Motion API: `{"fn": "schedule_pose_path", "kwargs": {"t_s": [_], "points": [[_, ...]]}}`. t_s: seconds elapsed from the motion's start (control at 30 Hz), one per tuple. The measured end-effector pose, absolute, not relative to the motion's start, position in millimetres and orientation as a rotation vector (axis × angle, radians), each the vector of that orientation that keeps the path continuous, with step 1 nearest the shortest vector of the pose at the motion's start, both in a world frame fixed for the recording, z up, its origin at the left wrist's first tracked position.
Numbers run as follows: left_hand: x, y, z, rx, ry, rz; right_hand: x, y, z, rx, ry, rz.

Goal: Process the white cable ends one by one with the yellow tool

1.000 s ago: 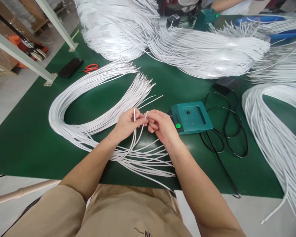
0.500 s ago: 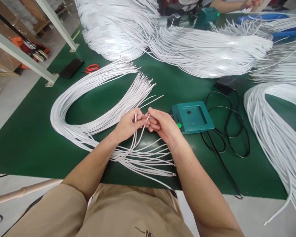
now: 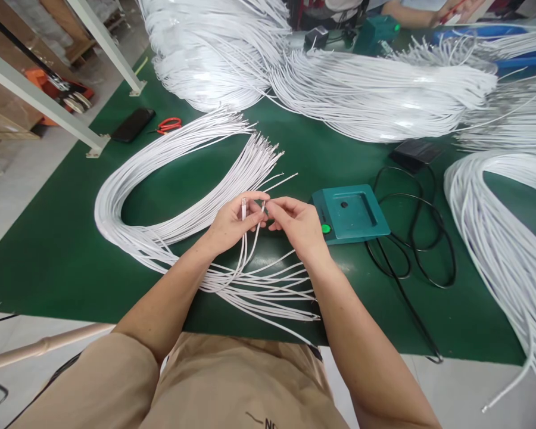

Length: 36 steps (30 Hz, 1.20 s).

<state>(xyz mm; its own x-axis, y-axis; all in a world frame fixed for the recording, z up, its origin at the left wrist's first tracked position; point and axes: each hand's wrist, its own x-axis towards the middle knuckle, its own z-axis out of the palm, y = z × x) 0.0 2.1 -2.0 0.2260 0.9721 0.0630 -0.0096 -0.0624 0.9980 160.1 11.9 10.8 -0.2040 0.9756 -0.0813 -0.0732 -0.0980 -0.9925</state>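
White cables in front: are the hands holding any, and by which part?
Yes: the left hand holds white cables near their tips. The right hand is at one tip; whether it grips cannot be told.

On the table (image 3: 49, 256), a cable bundle (image 3: 109, 205) lies left of the device (image 3: 355, 211).

The cables (image 3: 109, 208) I see are all plain white with silvery tips, over a dark green table (image 3: 49, 256). A teal box (image 3: 355, 208) shows a bright green button (image 3: 326, 229), near a black cord (image 3: 397, 278), red-handled scissors (image 3: 168, 124) and a black phone (image 3: 133, 124). The shirt (image 3: 232, 381) is tan with dark lettering (image 3: 270, 423), and a tray (image 3: 527, 59) farther back is strong blue.
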Motion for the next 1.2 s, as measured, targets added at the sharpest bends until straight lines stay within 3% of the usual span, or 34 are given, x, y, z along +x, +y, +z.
{"fn": "schedule_pose_path", "kwargs": {"t_s": [0.2, 0.37, 0.8, 1.07, 1.2], "points": [[0.6, 3.2, -1.6, 1.069, 0.983, 1.034, 162.9, 8.1, 7.1, -1.175, -2.003, 0.452], [0.6, 4.0, -3.2, 1.130, 1.130, 0.963, 180.8, 14.9, 17.9, -1.268, -2.392, 0.005], [4.5, 4.3, -13.7, 1.269, 1.287, 0.858, 199.4, 31.5, 19.0, -1.339, -2.639, 0.015], [9.7, 3.8, -20.6, 1.325, 1.385, 0.839, 201.5, 30.5, 18.1, -1.359, -2.599, 0.010], [9.3, 3.9, -20.8, 1.307, 1.357, 0.835, 208.4, 24.8, 14.2, -1.508, -2.352, -0.177]]}}
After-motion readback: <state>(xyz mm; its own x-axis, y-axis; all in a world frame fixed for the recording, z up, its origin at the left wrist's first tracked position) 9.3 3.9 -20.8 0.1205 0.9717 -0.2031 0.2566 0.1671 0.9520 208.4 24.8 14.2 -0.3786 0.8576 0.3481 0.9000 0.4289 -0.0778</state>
